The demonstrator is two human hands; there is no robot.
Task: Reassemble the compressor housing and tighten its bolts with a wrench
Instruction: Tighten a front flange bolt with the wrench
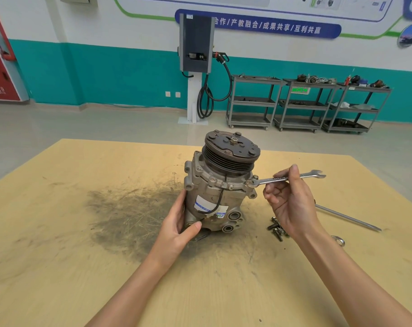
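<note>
The compressor (218,192) stands on the bench (59,232), braced by the left hand (180,223) gripping its side. The right hand (290,199) pinches the wrench (280,179) seated on a flange bolt; keep it square, turning in short strokes.

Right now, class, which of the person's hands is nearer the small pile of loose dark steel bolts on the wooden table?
Right. The right hand holds the wrench just above and beside the bolts; the left hand grips the compressor's far side.
</note>
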